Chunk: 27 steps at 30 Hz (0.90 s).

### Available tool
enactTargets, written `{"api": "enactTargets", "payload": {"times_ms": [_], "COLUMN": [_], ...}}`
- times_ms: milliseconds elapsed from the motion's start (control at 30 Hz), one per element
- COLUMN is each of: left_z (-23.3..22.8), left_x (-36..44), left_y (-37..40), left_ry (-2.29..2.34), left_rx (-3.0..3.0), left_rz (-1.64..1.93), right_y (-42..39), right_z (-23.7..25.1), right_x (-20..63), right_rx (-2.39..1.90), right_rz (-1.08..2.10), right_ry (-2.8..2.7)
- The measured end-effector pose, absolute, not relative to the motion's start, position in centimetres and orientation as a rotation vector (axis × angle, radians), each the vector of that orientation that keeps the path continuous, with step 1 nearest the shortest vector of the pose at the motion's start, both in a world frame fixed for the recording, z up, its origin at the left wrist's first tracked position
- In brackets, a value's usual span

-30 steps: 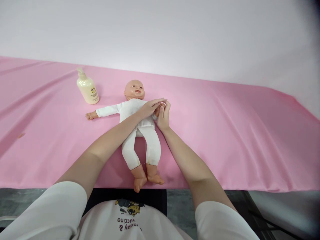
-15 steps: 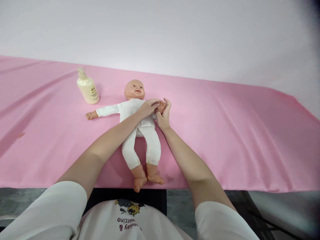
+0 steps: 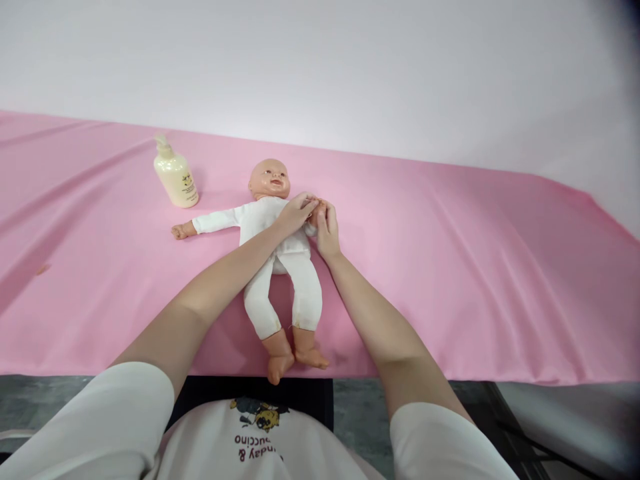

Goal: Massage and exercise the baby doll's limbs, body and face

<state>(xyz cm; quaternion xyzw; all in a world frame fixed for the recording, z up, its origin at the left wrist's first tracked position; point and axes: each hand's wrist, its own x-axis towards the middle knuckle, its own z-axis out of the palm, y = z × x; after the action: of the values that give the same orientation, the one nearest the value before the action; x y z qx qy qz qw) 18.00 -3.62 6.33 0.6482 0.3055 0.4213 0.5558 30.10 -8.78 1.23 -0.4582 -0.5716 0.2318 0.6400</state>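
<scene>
Meanwhile both hands (image 3: 313,223) clasp the doll (image 3: 277,267), feet overhanging the table (image 3: 450,280) edge.

Doll (image 3: 280,260): on its back at the middle of the bench (image 3: 475,280), head toward the far edge, feet at the near edge. One arm stretched out to the left. Bottle (image 3: 175,179): upright, behind and left of the doll, apart from that arm's end. Left hand (image 3: 296,213) and right hand (image 3: 327,232): touching each other on the doll's right-side arm, beside its chest.
</scene>
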Motion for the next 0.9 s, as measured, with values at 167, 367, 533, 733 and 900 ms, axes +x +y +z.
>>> {"api": "enactTargets", "payload": {"times_ms": [167,367,533,733,900], "left_z": [6.1,5.4,5.4,5.7,5.8], "left_x": [18.2,18.4,18.4,18.3,18.1], "left_y": [-3.4,-3.1,-2.8,-3.0,-3.2], "left_ry": [0.716,0.694,0.705,0.697,0.692], "left_rx": [1.539,1.548,1.534,1.436,1.457], "left_rz": [1.007,0.946,0.976,0.967,0.942], "right_y": [-8.5,-7.9,-7.8,-7.6,-6.9], "right_z": [1.0,0.8,0.5,0.3,0.0], "right_x": [30.1,30.4,30.7,30.7,30.9], "right_rx": [-1.009,-1.03,-0.984,-0.966,-1.013], "right_rz": [0.613,0.578,0.667,0.651,0.68], "right_ry": [-1.308,-1.189,-1.249,-1.224,-1.081]}}
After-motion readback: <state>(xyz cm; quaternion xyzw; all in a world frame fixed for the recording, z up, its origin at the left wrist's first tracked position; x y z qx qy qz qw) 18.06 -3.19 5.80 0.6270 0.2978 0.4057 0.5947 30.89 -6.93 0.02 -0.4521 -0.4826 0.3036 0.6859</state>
